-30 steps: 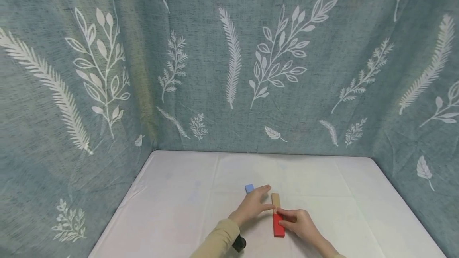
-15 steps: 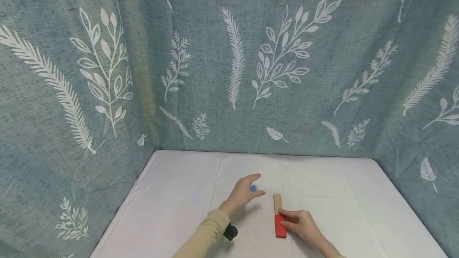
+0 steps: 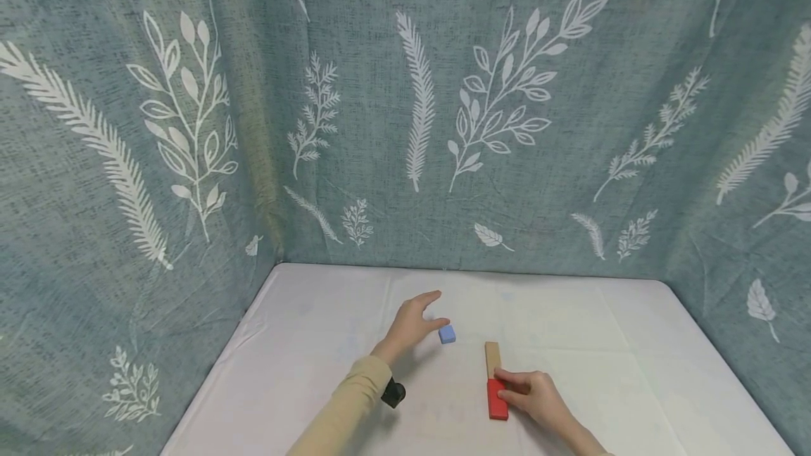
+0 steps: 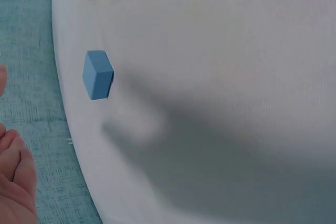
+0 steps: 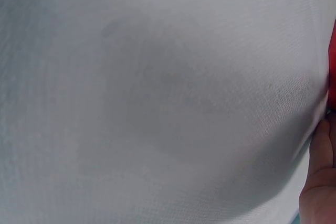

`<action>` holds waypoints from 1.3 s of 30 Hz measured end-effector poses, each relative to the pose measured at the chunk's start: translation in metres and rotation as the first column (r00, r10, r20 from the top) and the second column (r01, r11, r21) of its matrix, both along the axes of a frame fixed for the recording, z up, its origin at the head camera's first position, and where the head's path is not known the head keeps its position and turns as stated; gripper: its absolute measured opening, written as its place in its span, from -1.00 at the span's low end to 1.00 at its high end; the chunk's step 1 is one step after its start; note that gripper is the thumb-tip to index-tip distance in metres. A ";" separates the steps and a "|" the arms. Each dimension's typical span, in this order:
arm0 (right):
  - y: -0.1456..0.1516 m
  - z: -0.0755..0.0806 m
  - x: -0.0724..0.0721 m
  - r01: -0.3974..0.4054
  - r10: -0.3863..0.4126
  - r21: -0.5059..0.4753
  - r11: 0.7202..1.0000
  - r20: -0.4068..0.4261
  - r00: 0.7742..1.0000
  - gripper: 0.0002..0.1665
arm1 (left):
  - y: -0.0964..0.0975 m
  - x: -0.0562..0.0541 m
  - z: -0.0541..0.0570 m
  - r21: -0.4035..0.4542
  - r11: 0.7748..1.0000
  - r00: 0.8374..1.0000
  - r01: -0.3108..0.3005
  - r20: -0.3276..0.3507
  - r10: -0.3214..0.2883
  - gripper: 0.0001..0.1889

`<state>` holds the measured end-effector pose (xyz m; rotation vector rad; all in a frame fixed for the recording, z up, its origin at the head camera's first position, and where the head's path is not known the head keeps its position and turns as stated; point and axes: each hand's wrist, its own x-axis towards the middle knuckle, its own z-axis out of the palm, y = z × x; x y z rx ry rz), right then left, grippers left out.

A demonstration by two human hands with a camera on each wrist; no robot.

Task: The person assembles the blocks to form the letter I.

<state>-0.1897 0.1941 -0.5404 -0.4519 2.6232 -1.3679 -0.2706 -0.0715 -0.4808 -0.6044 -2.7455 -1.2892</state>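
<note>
My left hand [image 3: 408, 324] hovers over the table with thumb and fingers spread apart, holding nothing. Its thumb is close to a small blue block [image 3: 447, 334], which also shows in the left wrist view as a blue block [image 4: 98, 75] lying apart from the fingers [image 4: 18, 174]. With thumb and index finger my right hand [image 3: 535, 396] holds a red block [image 3: 497, 403] on the table. A plain wooden block [image 3: 493, 357] lies end to end with the red one, lengthwise away from me. In the right wrist view only a sliver of the red block [image 5: 333, 72] appears.
A white cloth [image 3: 570, 315] covers the table. Green-blue curtains [image 3: 380, 125] with white leaf prints stand behind it and on both sides. A black device [image 3: 393, 393] sits at my left wrist.
My left hand has drawn away from the wooden block, leftward and farther off, uncovering the blue block. The right hand stays at the red block.
</note>
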 end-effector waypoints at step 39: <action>0.001 -0.002 -0.002 0.007 -0.006 -0.025 1.000 0.037 0.999 -0.45 | 0.018 0.016 -0.060 0.081 0.982 0.985 -0.169 0.045 0.166 -0.51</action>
